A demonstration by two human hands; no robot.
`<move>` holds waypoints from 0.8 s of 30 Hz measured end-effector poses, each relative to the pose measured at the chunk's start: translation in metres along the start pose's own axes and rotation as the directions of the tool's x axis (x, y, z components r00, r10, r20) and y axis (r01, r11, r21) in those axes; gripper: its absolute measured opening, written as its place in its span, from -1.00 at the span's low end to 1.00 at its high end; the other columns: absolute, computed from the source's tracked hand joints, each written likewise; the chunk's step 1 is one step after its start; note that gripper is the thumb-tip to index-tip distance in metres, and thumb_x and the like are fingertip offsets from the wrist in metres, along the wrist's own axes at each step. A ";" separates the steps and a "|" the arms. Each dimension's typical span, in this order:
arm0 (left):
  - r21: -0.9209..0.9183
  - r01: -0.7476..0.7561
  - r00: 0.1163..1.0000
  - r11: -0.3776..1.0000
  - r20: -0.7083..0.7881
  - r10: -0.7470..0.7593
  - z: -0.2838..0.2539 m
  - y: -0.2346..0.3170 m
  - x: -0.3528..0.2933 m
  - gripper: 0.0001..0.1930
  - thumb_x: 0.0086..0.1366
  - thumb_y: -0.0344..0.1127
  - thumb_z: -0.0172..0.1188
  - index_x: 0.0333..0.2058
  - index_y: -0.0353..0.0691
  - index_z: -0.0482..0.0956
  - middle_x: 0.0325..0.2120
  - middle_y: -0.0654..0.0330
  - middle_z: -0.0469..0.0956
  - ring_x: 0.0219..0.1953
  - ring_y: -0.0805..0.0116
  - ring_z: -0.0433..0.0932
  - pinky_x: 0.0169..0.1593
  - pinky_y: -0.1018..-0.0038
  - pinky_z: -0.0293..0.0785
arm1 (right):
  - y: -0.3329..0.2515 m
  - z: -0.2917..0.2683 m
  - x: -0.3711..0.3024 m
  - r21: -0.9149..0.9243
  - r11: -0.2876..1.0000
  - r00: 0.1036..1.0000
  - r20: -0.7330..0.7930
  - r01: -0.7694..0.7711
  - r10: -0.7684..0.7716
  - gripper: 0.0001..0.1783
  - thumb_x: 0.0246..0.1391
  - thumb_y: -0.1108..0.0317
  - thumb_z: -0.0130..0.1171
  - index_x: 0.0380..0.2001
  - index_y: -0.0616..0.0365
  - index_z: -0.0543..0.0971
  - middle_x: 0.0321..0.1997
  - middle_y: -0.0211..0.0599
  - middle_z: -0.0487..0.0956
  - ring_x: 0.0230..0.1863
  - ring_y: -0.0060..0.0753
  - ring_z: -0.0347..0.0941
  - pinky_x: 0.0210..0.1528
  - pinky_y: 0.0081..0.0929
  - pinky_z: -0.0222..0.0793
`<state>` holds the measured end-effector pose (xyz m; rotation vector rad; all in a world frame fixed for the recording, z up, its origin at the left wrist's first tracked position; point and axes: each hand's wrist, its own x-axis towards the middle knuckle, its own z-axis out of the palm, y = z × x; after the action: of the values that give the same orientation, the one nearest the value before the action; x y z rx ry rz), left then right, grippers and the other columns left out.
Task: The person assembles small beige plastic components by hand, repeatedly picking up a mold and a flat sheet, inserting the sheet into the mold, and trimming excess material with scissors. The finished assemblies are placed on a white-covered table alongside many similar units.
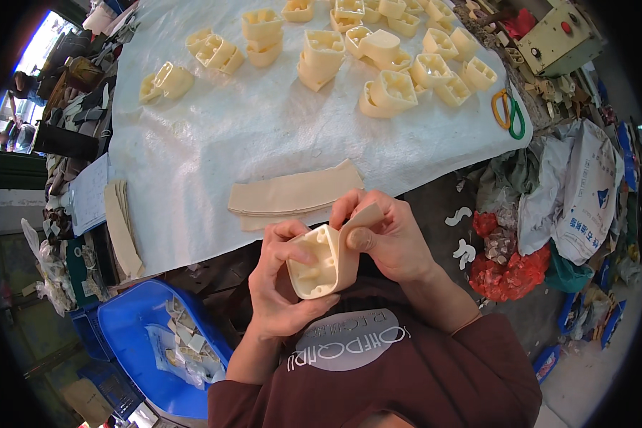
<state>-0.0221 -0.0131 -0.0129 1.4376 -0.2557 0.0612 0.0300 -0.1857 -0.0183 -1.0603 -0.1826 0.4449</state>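
Observation:
Close to my body, my left hand (282,282) is closed around a hollow cream plastic shoe heel (312,267), its open side with small inner posts turned up. A beige covering strip (349,246) lies against the heel's right side. My right hand (389,239) pinches the strip's free upper end between thumb and fingers. Just beyond my hands, a stack of similar beige strips (292,192) rests at the table's near edge. Where the strip passes behind the heel is hidden.
Several cream heels (389,93) stand in groups across the white-covered table (207,150). Scissors (508,114) with orange and green handles lie at its right edge. More strips (121,228) lie at left. A blue bin (132,328) holds scraps; bags (581,192) crowd the right.

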 end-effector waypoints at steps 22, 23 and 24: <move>0.064 0.135 0.952 0.989 -0.285 -0.111 0.029 -0.003 -0.002 -0.31 -0.06 -0.48 0.32 0.03 -0.24 0.13 -0.10 0.07 0.28 -0.04 0.28 0.35 0.00 0.41 0.33 | 0.005 0.009 -0.005 -0.036 0.985 0.985 -0.034 0.170 -0.171 -0.79 -0.05 0.46 0.26 -0.42 0.20 0.40 -0.28 -0.37 0.33 -0.32 -0.66 0.29 -0.31 -0.69 0.28; -0.002 0.076 0.957 0.997 -0.280 -0.074 0.030 -0.001 0.001 -0.29 -0.03 -0.48 0.29 0.08 -0.23 0.10 -0.10 0.06 0.29 -0.04 0.27 0.36 0.02 0.41 0.33 | 0.006 0.008 -0.006 -0.024 0.984 0.985 0.009 0.174 -0.174 -0.80 -0.05 0.46 0.26 -0.41 0.19 0.41 -0.26 -0.37 0.31 -0.30 -0.65 0.27 -0.29 -0.69 0.28; 0.007 0.079 0.965 0.997 -0.251 -0.074 0.028 0.000 0.003 -0.28 -0.04 -0.48 0.31 0.09 -0.23 0.11 -0.09 0.06 0.30 -0.02 0.26 0.36 0.03 0.40 0.32 | 0.006 0.008 -0.006 -0.012 0.984 0.983 0.053 0.177 -0.176 -0.80 -0.05 0.46 0.26 -0.41 0.18 0.41 -0.24 -0.38 0.29 -0.28 -0.65 0.26 -0.28 -0.69 0.27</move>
<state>-0.0234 -0.0415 -0.0097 1.4384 0.0084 0.1810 0.0203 -0.1793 -0.0197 -1.0397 -0.3241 0.3108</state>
